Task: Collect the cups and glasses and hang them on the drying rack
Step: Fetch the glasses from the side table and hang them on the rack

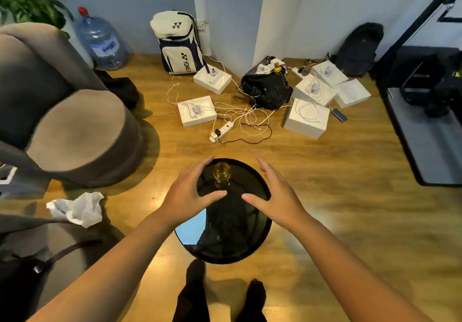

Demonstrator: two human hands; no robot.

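**Both hands reach out over the round bench toward the lone glass**

The wooden floor [325,196] carries most of the clutter: a grey armchair [62,111] at the left, a water jug [101,39] and a white backpack [178,44] against the far wall, and white boxes [306,117] tangled with charging cables around a power strip [222,130], probably left there to stay near the socket.

Nearer the person stands a small round black bench [232,241], its glossy top reflecting the room. No drying rack is in view, so the glass will likely have to be carried elsewhere.

The left hand [190,191] and right hand [277,194] hover above the bench with fingers spread and relaxed, holding nothing, one on each side of the glass, which suggests a reach just beginning. The left hand's fingertips are nearer to it.

The glass [222,171] stands upright near the far edge of the bench, apparently holding some amber liquid, so it may need to stay level when lifted.

A crumpled tissue [77,209] lies on the floor left of the bench.
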